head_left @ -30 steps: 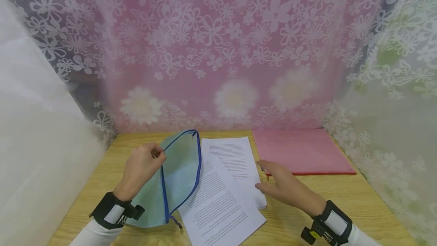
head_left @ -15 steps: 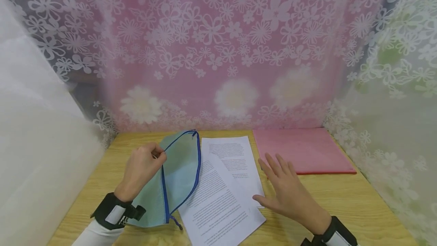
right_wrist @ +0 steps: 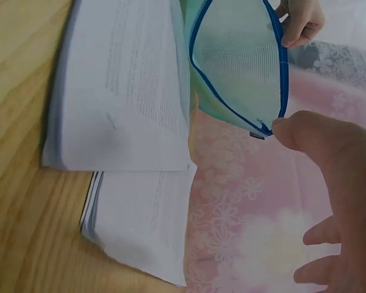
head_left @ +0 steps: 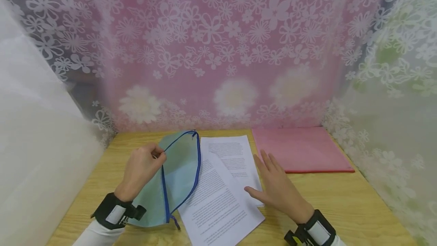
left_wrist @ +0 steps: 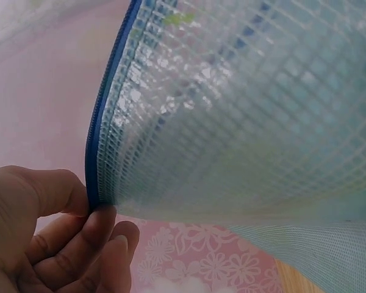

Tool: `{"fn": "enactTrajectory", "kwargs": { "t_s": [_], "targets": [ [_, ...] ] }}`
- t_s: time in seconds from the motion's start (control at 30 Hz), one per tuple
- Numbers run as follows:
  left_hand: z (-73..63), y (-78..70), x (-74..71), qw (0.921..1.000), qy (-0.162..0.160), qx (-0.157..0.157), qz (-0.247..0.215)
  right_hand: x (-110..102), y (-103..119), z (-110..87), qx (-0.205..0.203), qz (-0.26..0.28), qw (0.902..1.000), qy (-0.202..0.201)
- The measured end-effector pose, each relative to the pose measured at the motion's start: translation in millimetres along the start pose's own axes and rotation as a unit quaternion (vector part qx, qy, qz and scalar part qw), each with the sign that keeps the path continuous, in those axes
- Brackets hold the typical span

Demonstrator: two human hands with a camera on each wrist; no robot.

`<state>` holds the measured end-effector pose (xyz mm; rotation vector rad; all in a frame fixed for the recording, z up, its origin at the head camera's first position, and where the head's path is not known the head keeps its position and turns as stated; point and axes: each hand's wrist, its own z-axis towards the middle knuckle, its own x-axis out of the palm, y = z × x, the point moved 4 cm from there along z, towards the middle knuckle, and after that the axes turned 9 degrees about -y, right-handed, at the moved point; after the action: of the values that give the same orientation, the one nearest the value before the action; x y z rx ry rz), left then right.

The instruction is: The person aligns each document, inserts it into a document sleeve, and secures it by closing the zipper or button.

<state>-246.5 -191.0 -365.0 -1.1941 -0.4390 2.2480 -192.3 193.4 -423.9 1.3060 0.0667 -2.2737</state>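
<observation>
My left hand (head_left: 141, 170) pinches the blue zippered edge of a pale green mesh zipper pouch (head_left: 181, 166), whose mouth gapes. In the left wrist view, thumb and fingers grip a corner of that edge. Two overlapping stacks of printed paper lie right of the pouch: a front stack (head_left: 222, 204) set at a slant and a back stack (head_left: 240, 158). With fingers straight and thumb spread, my right hand (head_left: 278, 191) hovers by the right edge of the back stack. Nothing is in its grasp; the right wrist view shows the thumb (right_wrist: 302, 131) apart from the fingers.
A pink zipper pouch (head_left: 304, 149) with a red edge lies flat at the back right of the wooden table (head_left: 345, 208). Behind the table hangs a pink, flower-patterned curtain (head_left: 218, 63). Pale sheets stand along both sides.
My right hand has turned from edge-on to palm down with its fingers spread. It has then shifted left toward the papers. The left hand and the green pouch have stayed put.
</observation>
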Motion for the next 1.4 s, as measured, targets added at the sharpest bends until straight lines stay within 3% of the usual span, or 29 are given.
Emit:
{"fn": "enactTrajectory", "kwargs": {
  "t_s": [0.17,0.4,0.63,0.77,1.03,1.4],
  "targets": [
    [-1.0,0.4,0.2,1.0000,0.004,-0.005,0.002,15,-3,11.5,0.053,0.044,0.9967,0.043],
    [-3.1,2.1,0.5,0.9999,0.009,-0.010,0.002,39,0,25.4,0.091,0.081,0.9883,0.092],
    [-2.2,1.0,0.5,0.9998,0.017,-0.005,0.003,57,2,34.2,0.129,0.110,0.9738,0.152],
    [-2.3,2.1,0.2,0.9996,0.021,-0.016,0.008,67,2,36.1,0.135,0.121,0.9668,0.180],
    [-2.3,1.3,-0.9,0.9997,0.020,-0.014,0.008,86,3,41.3,0.122,0.099,0.9675,0.198],
    [0.3,-1.0,-0.7,0.9999,0.008,0.005,0.003,94,7,49.7,0.117,0.112,0.9641,0.210]
  ]
}}
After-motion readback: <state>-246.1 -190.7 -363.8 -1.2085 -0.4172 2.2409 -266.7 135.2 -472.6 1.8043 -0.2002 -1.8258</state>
